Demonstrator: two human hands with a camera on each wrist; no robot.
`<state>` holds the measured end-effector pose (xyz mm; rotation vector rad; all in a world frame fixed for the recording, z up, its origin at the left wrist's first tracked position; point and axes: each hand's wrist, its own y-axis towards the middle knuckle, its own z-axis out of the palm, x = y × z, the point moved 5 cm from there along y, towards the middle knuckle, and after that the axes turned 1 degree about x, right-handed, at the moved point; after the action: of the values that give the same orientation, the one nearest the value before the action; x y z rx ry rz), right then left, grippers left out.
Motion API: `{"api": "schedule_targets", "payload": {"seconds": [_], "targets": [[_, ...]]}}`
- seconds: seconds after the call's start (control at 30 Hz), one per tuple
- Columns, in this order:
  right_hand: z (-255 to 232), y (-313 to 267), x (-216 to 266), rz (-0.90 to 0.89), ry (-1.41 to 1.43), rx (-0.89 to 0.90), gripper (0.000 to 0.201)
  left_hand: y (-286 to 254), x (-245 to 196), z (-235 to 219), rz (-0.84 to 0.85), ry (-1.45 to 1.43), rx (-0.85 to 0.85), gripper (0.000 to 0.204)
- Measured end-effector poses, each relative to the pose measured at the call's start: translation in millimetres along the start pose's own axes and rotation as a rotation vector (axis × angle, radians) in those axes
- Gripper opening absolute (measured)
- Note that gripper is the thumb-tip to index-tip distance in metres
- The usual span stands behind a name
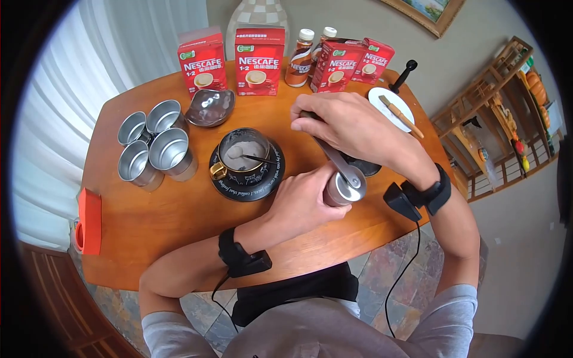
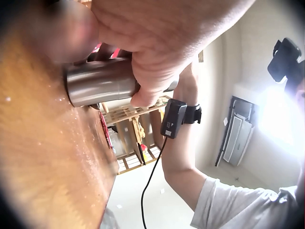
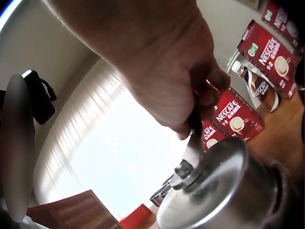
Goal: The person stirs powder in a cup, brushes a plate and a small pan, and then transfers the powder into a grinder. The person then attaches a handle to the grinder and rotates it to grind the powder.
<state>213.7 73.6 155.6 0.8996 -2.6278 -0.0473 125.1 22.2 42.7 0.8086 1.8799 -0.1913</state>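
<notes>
A silver cylindrical hand grinder point(image 1: 346, 187) stands on the table near its front edge, its metal body point(image 2: 102, 82) upright on the wood. My left hand point(image 1: 304, 201) is wrapped round the body, fingers partly hidden behind it. The right hand point(image 1: 349, 128) grips the knob end of the crank arm point(image 1: 334, 156), which points away from me toward the back left. In the right wrist view the crank joins the round metal lid point(image 3: 209, 191), with the right hand point(image 3: 167, 81) above. To the left, a black cup point(image 1: 243, 173) holding pale powder and a spoon sits on a black saucer point(image 1: 230, 194).
Several metal cups point(image 1: 170, 149) stand at the left, with a dark dish point(image 1: 210, 108) behind. Red Nescafe boxes point(image 1: 259, 62) and bottles point(image 1: 298, 59) line the back. A white plate point(image 1: 382, 98) with a brush lies back right; a red-orange object point(image 1: 91, 224) sits at the left edge.
</notes>
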Motion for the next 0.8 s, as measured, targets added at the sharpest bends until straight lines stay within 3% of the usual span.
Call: {"api": "schedule_targets", "payload": {"seconds": [0.13, 0.17, 0.2, 0.33, 0.47, 0.53, 0.63, 0.8], "targets": [[6, 5, -29, 0.083, -0.132, 0.046, 0.027, -2, 3, -5, -0.049, -0.092, -0.023, 0.055], [2, -2, -45, 0.081, -0.121, -0.023, 0.027, -2, 5, -5, -0.053, -0.078, -0.023, 0.056], [-10, -13, -42, 0.208, -0.143, 0.027, 0.028, -2, 7, -6, -0.056, -0.064, -0.027, 0.058], [-26, -87, -56, 0.339, -0.083, -0.029, 0.027, -4, 4, -6, -0.054, -0.078, -0.049, 0.056], [-13, -164, -23, 0.497, -0.112, -0.233, 0.021, -3, 4, -6, -0.091, -0.063, -0.031, 0.057], [-1, -185, -1, 0.493, -0.097, -0.284, 0.022, -3, 5, -6, -0.083, -0.066, -0.056, 0.057], [13, -186, 32, 0.246, -0.141, -0.320, 0.028, -4, 6, -3, -0.052, -0.112, -0.065, 0.054], [14, -170, 51, 0.075, -0.324, -0.361, 0.030, -8, 1, -7, -0.096, -0.183, -0.071, 0.051]]}}
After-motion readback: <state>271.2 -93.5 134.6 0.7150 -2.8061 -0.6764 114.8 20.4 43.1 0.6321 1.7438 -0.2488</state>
